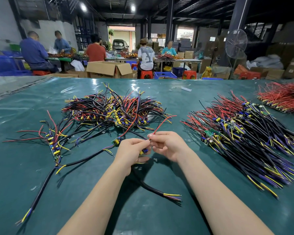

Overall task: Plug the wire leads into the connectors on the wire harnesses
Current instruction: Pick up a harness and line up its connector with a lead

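Observation:
My left hand (130, 154) grips a small circuit board with blue and yellow parts (143, 151), held just above the green table cover (32, 167). Its black cable (153, 189) trails toward me and ends in yellow and purple leads. My right hand (166, 145) pinches a red wire lead (161, 123) close to its end, right at the board between both hands. The red lead arcs up and away to the right. A second small board (116, 141) lies just left of my left hand.
A tangled heap of harnesses (112, 109) lies beyond my hands. A short row of boards with cables (53, 146) sits at left. Large stacked piles (244, 138) and red-wired boards (283, 97) fill the right. People work at distant tables among cardboard boxes.

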A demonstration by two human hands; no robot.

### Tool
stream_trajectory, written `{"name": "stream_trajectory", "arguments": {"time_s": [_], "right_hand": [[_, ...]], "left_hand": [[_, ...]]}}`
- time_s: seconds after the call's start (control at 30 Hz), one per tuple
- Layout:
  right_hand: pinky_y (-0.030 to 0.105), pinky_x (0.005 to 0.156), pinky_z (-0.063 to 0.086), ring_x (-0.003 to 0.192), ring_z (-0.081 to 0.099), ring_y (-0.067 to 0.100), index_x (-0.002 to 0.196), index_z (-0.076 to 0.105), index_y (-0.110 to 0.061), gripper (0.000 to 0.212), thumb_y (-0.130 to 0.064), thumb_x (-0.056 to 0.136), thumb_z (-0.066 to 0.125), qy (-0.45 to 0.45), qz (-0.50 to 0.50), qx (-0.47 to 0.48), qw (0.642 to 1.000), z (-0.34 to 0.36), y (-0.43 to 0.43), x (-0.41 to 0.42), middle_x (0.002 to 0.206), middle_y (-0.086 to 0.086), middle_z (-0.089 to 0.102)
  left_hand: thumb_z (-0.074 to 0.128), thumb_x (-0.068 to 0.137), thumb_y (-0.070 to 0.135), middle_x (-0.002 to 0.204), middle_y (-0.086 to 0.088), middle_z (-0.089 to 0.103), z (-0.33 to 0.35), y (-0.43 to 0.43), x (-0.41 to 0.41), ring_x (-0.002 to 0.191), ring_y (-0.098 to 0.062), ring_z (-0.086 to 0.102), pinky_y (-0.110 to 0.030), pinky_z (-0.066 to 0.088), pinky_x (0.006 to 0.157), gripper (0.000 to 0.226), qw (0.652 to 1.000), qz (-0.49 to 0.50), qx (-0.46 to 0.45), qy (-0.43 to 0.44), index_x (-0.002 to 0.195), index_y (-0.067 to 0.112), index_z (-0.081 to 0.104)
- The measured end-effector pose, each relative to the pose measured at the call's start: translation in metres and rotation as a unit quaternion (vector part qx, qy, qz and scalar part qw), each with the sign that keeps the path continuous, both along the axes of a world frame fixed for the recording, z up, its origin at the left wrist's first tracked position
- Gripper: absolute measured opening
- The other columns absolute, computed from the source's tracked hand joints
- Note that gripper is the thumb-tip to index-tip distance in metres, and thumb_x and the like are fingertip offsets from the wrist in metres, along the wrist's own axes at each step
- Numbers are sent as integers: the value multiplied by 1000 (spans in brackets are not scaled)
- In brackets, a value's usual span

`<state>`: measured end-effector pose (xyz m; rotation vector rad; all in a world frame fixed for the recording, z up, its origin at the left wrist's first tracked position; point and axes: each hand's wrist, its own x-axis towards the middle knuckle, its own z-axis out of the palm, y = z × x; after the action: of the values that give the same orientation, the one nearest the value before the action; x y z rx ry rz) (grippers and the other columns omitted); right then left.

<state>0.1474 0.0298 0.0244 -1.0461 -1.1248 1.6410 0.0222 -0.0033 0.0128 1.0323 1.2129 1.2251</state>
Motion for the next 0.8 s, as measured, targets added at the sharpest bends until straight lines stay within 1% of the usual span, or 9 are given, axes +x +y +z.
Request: {"name": "stream_trajectory", "arguments": {"time_s": [0.07, 0.13, 0.27, 0.33, 0.4, 0.53, 0.63, 0.73, 0.8], "right_hand": [[14, 48, 49, 42, 54, 5, 71, 62, -7, 20, 2, 87, 55, -4, -7, 12, 1000, 0, 1, 1, 48, -2, 61], [15, 49, 51, 42, 52, 5, 71, 60, -6, 21, 3, 88, 53, 1, -18, 18, 1000, 0, 1, 0, 46, -3, 59], [15, 47, 50, 40, 54, 3, 70, 60, -6, 17, 3, 85, 58, -8, -12, 13, 1000, -3, 1, -4, 46, -4, 60], [15, 48, 49, 42, 55, 3, 70, 61, -8, 17, 2, 84, 60, -23, 8, 18, 1000, -6, 0, -6, 49, -4, 62], [14, 48, 48, 42, 56, 3, 67, 61, -8, 19, 3, 83, 60, -23, -4, 28, 999, -7, -1, -9, 48, -5, 62], [14, 46, 49, 40, 57, 5, 63, 61, -6, 21, 6, 81, 62, -5, -53, 59, 997, -5, -1, -9, 44, -3, 60], [15, 43, 49, 36, 53, 4, 63, 59, -5, 21, 7, 79, 64, 27, -104, 57, 993, -2, 1, -4, 39, -4, 55], [15, 40, 48, 35, 51, 2, 66, 56, -7, 21, 6, 82, 60, 83, -209, 26, 974, 0, 9, 13, 37, -7, 53], [15, 39, 48, 41, 52, 5, 68, 54, -10, 23, 3, 87, 56, 135, -261, -3, 956, 1, 14, 30, 39, -7, 54]], "left_hand": [[69, 81, 8, 65, -6, 62, 0, 0, 1, 56, -9, 58, -16, 48, 46, 9, 1000, -6, 9, 12, 72, 8, 67], [71, 76, -1, 69, -6, 64, 0, 0, 2, 57, -9, 60, -16, 51, 51, 7, 1000, 0, 24, 20, 78, 4, 66], [70, 73, -10, 63, -4, 57, 0, 0, -1, 55, -12, 59, -16, 52, 50, 19, 997, 62, 46, 22, 75, 5, 57], [70, 74, -8, 64, -4, 61, 1, 0, -4, 54, -11, 61, -18, 54, 52, 18, 998, 51, 38, 23, 74, 6, 59], [70, 75, -4, 65, -4, 64, 2, 0, -6, 54, -8, 62, -17, 53, 50, 14, 999, 36, 20, 19, 73, 7, 63], [70, 78, 1, 58, -1, 65, 4, -1, -5, 49, -5, 62, -16, 52, 47, 10, 999, 23, -5, -25, 73, 9, 66], [70, 76, -1, 53, 0, 64, 7, 0, -8, 47, -5, 62, -15, 51, 46, 9, 999, 20, -9, -32, 74, 8, 66], [69, 75, -6, 51, 1, 64, 10, 0, -14, 44, -5, 60, -14, 50, 46, 15, 1000, 12, -5, -22, 72, 8, 64], [68, 74, -9, 50, 1, 64, 11, 0, -19, 41, -6, 58, -14, 50, 45, 18, 999, 17, -11, -31, 70, 8, 63]]}}
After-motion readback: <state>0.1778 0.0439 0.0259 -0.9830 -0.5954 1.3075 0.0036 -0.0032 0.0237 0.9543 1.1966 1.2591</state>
